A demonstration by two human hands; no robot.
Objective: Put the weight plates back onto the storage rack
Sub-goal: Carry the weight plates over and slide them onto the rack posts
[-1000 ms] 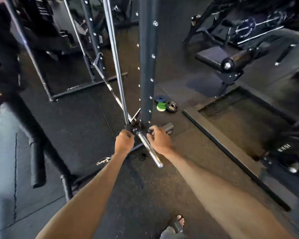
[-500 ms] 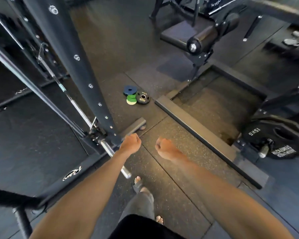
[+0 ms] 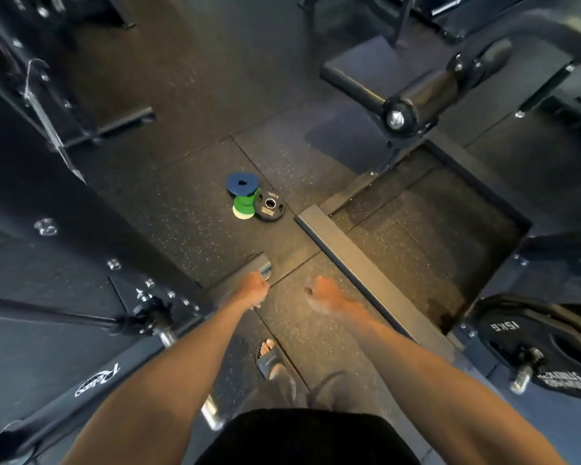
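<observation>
Three small weight plates lie together on the rubber floor ahead of me: a blue plate (image 3: 242,184), a green plate (image 3: 244,204) over a pale one, and a black plate (image 3: 270,208) with a steel centre. My left hand (image 3: 255,289) and my right hand (image 3: 324,293) hang in loose fists above the floor, short of the plates, holding nothing. A black 15 kg plate (image 3: 530,344) sits on a steel peg at the lower right.
A rack upright (image 3: 91,223) and its base foot (image 3: 245,270) stand to my left, with a bar sleeve (image 3: 168,337) beside them. A raised platform edge (image 3: 359,266) runs diagonally on the right. A padded bench roller (image 3: 416,105) is beyond it. My sandalled foot (image 3: 269,359) is below.
Both hands have let go of the bar sleeve and drawn back. My view has swung right and down, bringing the small plates closer to centre.
</observation>
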